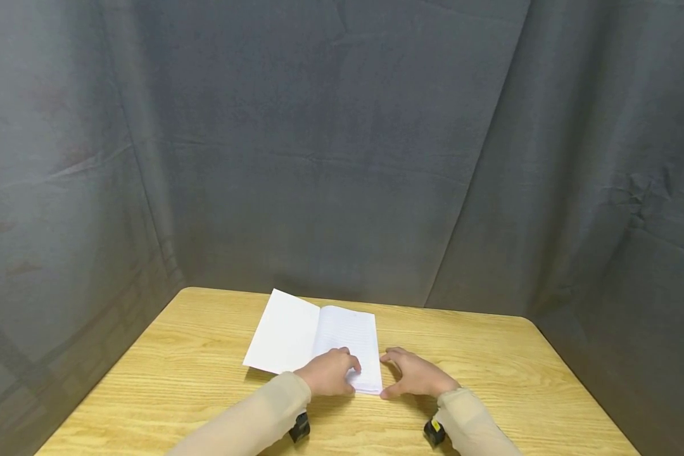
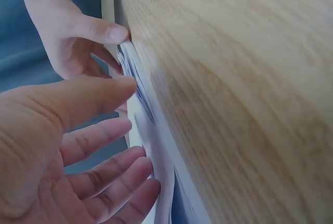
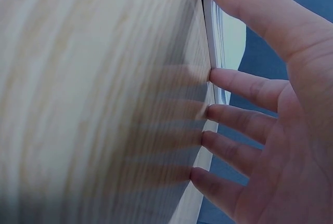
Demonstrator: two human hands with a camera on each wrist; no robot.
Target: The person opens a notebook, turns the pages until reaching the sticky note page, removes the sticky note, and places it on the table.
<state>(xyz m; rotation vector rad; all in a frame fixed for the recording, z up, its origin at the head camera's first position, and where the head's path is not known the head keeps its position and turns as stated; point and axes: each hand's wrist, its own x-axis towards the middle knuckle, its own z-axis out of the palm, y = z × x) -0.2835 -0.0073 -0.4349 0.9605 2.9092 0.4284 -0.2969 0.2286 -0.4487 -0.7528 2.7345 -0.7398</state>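
Note:
An open notebook (image 1: 348,332) with a ruled right page lies on the table, its blank white cover (image 1: 285,332) folded out to the left. Over the lower part of the ruled page rests my left hand (image 1: 326,373), its fingers loosely bent; the left wrist view shows its fingertips (image 2: 136,156) at the paper. My right hand (image 1: 416,375) is beside the notebook's right edge, thumb close to the lower corner. In the right wrist view its spread fingers (image 3: 239,120) touch the wooden surface along the page block.
The wooden table (image 1: 490,354) has a rounded far right corner. Grey curtains (image 1: 330,158) hang behind it and on both sides. A small black device (image 1: 299,427) sits under the left wrist, another black device (image 1: 434,432) under the right.

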